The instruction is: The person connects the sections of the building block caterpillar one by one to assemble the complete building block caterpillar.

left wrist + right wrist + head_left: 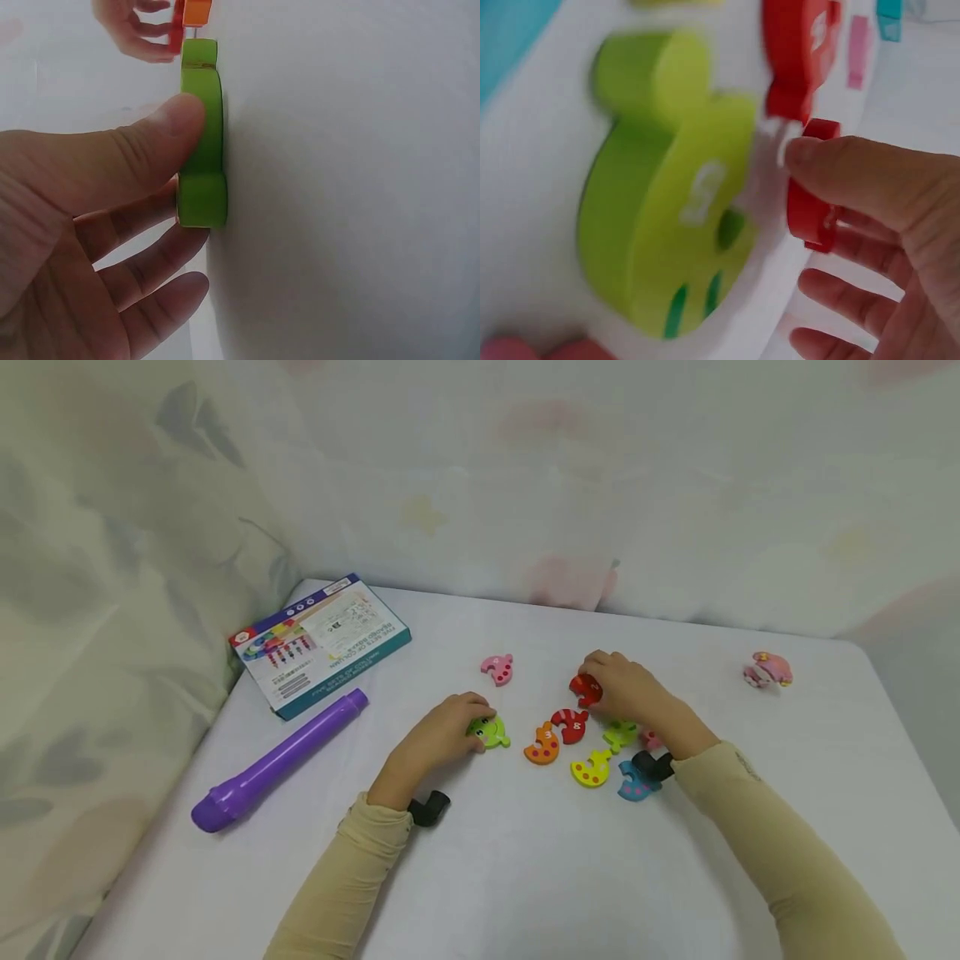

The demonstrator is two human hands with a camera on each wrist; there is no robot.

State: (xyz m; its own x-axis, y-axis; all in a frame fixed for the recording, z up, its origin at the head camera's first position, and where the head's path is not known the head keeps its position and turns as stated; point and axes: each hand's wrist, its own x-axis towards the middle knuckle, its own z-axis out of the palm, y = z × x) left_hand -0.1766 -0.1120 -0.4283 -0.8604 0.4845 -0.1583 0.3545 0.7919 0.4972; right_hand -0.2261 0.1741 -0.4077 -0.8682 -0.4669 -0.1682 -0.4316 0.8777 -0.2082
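Observation:
My left hand (444, 732) pinches a light-green puzzle piece (491, 732) with a smiling face between thumb and fingers. In the left wrist view the green piece (202, 135) stands edge-on at the table surface. On the right, my right hand (628, 690) grips a red puzzle piece (584, 690) by its edge; the thumb lies on the red piece (810, 202) in the right wrist view. Just below it sits a striped red piece (572, 727), beside an orange dotted piece (542, 745). A spotted yellow piece (589, 770) and a lime-green piece (620, 736) lie nearer me.
A blue piece (636, 783) and a pink piece (651, 740) lie partly hidden by the right wrist. Another pink piece (498, 669) lies farther back. At left are a purple microphone-shaped tube (285, 758) and a flat printed box (320, 643). A pink trinket (768, 670) sits far right.

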